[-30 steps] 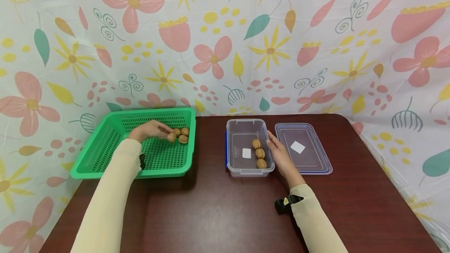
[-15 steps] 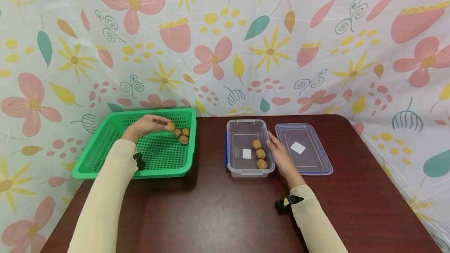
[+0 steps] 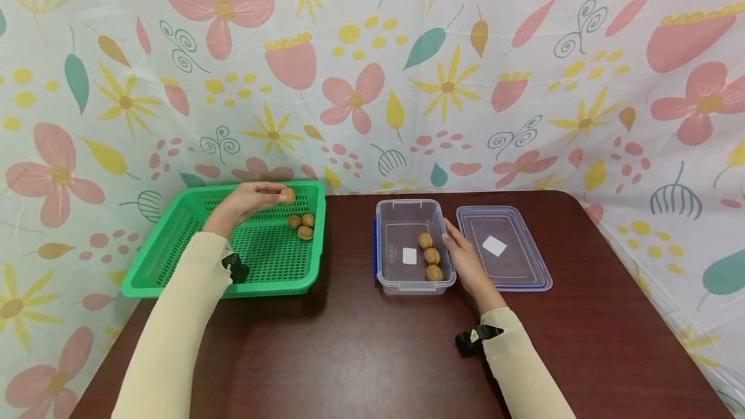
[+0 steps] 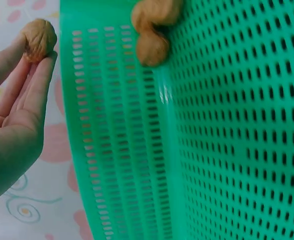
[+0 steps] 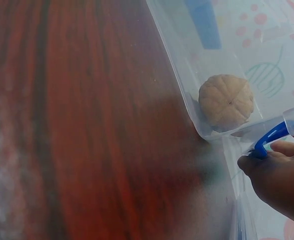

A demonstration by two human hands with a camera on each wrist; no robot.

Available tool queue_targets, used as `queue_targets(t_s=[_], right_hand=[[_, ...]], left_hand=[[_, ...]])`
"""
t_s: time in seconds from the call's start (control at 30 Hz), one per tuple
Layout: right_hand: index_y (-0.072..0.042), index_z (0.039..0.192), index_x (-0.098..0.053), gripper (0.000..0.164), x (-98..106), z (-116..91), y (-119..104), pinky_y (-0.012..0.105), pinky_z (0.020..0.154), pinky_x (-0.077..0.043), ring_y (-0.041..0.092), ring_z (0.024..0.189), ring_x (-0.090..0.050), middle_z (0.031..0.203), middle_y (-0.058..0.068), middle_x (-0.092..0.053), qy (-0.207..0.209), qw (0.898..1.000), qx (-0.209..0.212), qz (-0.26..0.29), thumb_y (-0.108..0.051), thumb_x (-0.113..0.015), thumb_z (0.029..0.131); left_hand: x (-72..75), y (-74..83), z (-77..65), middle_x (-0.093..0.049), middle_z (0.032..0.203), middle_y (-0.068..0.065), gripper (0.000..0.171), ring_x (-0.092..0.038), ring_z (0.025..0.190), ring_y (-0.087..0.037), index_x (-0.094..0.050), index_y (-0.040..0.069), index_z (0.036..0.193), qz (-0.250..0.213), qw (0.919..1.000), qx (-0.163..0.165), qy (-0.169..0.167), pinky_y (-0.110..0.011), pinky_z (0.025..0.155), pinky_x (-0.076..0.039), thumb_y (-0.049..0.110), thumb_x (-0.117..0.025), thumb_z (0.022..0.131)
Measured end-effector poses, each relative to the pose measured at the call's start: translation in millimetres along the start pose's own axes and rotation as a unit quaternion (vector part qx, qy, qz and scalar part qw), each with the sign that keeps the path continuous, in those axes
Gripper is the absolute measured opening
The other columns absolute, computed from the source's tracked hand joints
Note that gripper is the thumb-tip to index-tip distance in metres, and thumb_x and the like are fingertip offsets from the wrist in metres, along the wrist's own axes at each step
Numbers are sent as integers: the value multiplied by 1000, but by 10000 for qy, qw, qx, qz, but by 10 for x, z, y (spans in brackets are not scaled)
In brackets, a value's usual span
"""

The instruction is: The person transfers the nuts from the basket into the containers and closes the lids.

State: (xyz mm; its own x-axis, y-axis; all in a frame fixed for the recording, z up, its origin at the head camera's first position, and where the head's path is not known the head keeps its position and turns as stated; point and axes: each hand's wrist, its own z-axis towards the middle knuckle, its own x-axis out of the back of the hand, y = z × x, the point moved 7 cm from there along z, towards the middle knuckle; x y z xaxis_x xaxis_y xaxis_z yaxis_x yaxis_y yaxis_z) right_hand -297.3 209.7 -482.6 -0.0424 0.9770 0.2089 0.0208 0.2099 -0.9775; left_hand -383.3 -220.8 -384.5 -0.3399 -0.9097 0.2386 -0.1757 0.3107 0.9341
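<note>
My left hand (image 3: 247, 202) pinches a walnut (image 3: 288, 195) between thumb and fingertips, held above the far side of the green basket (image 3: 317, 257). The left wrist view shows the ridged walnut (image 4: 39, 40) at the fingertips, beside the basket rim. Three walnuts (image 3: 305, 233) lie together inside the basket at its right end. My right hand (image 3: 465, 260) rests against the right side of the clear plastic container (image 3: 401, 286), fingers extended along its wall. In the right wrist view that hand's thumb (image 5: 252, 165) is by a blue latch (image 5: 272, 137). Three walnuts (image 3: 432, 256) line that side inside the container.
A clear lid (image 3: 518, 257) with a white label lies right of the container on the dark wooden table (image 3: 349, 354). Another blue latch (image 3: 376, 251) hangs on the container's left side. A floral cloth (image 3: 372, 50) hangs behind the table.
The left hand has lifted one walnut away from the others in the basket, raising it toward the far rim. The right hand has stayed at the container.
</note>
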Motion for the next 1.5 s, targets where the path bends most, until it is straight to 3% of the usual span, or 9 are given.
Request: queue_targets(t_s=[0.2, 0.83, 1.13, 1.5], right_hand=[[-10, 155, -20, 52, -7, -2, -5, 49, 117, -12, 31, 146, -10, 159, 13, -17, 18, 10000, 12, -9, -23, -35, 106], [-13, 155, -19, 52, -6, -18, -27, 50, 117, -12, 32, 146, -10, 159, 12, -17, 12, 10000, -15, -61, -24, -35, 107], [-15, 155, -19, 52, -24, -21, -46, 50, 117, -10, 31, 146, -9, 159, 12, -16, -31, 10000, 32, 4, -25, -34, 107], [-10, 155, -19, 52, -8, -4, -23, 51, 117, -11, 33, 146, -10, 159, 15, -16, 26, 9999, 59, -77, -23, -34, 107]], left_hand=[[-96, 150, -31, -33, 152, -13, 54, -36, 138, -26, -39, 2, 146, -528, 9985, -18, 141, -32, 109, -36, 8, -59, 97], [-518, 627, -241, -38, 150, -15, 51, -39, 136, -26, -41, 0, 144, -1257, 9904, -362, 457, -30, 108, -37, 5, -58, 96], [-685, 688, -124, -43, 146, -11, 50, -42, 134, -23, -47, 4, 142, -1579, 9829, -613, 724, -32, 110, -34, 9, -62, 94], [-1026, 875, -15, -52, 139, -12, 47, -45, 131, -21, -52, 2, 138, -1915, 9750, -926, 648, -31, 109, -37, 6, -65, 92]])
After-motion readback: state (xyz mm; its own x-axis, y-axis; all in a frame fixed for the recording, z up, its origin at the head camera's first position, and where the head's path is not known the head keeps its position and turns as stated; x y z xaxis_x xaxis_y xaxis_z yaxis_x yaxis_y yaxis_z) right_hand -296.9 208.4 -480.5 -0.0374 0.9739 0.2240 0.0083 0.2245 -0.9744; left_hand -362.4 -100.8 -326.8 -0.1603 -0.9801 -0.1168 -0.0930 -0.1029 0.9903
